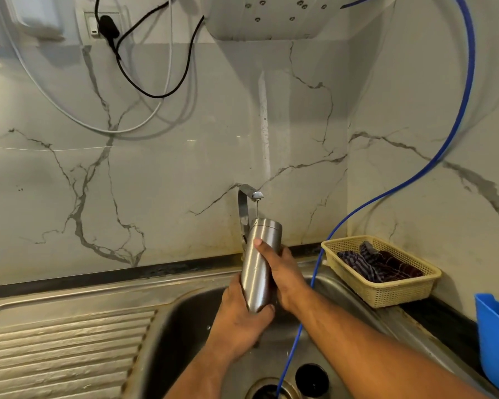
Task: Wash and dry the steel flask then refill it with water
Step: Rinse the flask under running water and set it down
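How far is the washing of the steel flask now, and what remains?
No step looks finished. In hand: washing. The left hand grips the base of the steel flask and the right hand its middle, holding it tilted over the sink under a thin stream from the tap. Left: drying, perhaps with the dark cloth in the basket, then refilling.

The left hand (242, 321) hid the base of the flask (260, 263). The flask hid the foot of the tap (244, 203). Edges cut the bin (496, 341) and drain (260, 388).
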`<state>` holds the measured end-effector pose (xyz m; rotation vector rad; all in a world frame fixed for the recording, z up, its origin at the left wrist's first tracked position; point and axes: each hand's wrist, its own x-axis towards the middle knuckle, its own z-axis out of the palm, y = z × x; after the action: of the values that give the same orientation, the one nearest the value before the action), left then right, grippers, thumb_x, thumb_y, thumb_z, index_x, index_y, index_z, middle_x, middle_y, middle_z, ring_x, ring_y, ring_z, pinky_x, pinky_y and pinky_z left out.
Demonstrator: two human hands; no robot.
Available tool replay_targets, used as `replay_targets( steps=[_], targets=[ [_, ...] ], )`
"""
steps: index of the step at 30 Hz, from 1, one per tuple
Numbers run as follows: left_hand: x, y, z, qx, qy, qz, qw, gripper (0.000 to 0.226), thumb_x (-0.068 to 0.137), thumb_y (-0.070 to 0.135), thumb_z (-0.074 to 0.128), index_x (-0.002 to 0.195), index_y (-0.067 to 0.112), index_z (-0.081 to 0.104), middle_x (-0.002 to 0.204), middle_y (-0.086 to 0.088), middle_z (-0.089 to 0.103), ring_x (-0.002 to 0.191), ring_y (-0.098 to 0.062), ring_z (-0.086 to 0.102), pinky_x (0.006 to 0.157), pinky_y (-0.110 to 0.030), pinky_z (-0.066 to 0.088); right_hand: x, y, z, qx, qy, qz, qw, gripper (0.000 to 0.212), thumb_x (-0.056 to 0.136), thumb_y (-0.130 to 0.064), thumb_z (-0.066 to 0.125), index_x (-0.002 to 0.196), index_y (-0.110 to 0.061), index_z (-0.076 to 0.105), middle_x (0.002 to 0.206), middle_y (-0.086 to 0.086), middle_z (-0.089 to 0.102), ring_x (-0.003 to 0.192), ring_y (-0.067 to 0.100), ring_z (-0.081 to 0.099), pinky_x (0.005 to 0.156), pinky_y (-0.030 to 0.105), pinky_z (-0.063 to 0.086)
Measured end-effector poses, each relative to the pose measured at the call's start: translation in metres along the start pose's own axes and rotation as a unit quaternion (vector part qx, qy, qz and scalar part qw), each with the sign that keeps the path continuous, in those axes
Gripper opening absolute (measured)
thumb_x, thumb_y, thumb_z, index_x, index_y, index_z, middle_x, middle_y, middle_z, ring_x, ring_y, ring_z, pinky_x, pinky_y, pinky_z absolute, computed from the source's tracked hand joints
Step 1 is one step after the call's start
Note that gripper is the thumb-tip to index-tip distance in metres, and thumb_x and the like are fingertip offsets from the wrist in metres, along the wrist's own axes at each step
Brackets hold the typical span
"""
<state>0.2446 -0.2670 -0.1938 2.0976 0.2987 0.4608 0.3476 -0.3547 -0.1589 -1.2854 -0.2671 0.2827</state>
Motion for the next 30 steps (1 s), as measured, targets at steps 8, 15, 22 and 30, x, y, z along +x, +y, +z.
replay_targets(
  steps=[8, 15, 22, 30],
  targets=[
    [-0.003, 0.002, -0.001, -0.083, -0.002, -0.046, 0.995, 0.069, 0.07, 0.045, 0.089, 0.123, 0.021, 0.052, 0.103, 0.002, 0.067, 0.087, -0.014, 0.07, 0.066, -0.023, 0.06, -0.004, -0.001, 0.001, -0.029, -0.01, 0.015, 0.999, 0.07, 0.081, -0.064, 0.069, 0.133, -0.022, 0.05, 0.112, 0.011, 0.068, 0.099, 0.027, 0.068, 0.079, 0.038, 0.058],
    [-0.003, 0.002, -0.005, -0.081, -0.087, -0.035, 0.992, 0.089, 0.071, 0.038, 0.088, 0.137, 0.038, 0.028, 0.12, 0.005, 0.054, 0.104, -0.016, 0.063, 0.079, -0.026, 0.06, -0.003, -0.004, -0.007, 0.032, -0.008, 0.013, 0.999, 0.071, 0.078, -0.05, 0.078, 0.133, -0.023, 0.043, 0.117, 0.016, 0.066, 0.102, 0.033, 0.069, 0.081, 0.043, 0.058],
    [-0.003, -0.005, -0.004, -0.096, -0.101, -0.077, 0.987, 0.074, 0.078, 0.035, 0.087, 0.129, 0.022, 0.035, 0.114, -0.003, 0.061, 0.098, -0.016, 0.067, 0.068, -0.021, 0.059, -0.01, -0.001, 0.0, -0.06, -0.067, -0.035, 0.995, 0.055, 0.087, -0.045, 0.073, 0.134, -0.024, 0.054, 0.112, 0.007, 0.071, 0.101, 0.023, 0.07, 0.082, 0.034, 0.058],
    [-0.001, -0.008, 0.001, -0.023, -0.075, -0.032, 0.996, 0.08, 0.089, 0.017, 0.075, 0.148, 0.025, 0.021, 0.124, 0.0, 0.049, 0.104, -0.017, 0.06, 0.068, -0.018, 0.057, -0.003, -0.002, -0.007, -0.066, -0.04, -0.076, 0.994, 0.084, 0.073, -0.037, 0.089, 0.142, -0.027, 0.042, 0.122, -0.001, 0.064, 0.108, 0.017, 0.066, 0.088, 0.035, 0.056]
  ],
)
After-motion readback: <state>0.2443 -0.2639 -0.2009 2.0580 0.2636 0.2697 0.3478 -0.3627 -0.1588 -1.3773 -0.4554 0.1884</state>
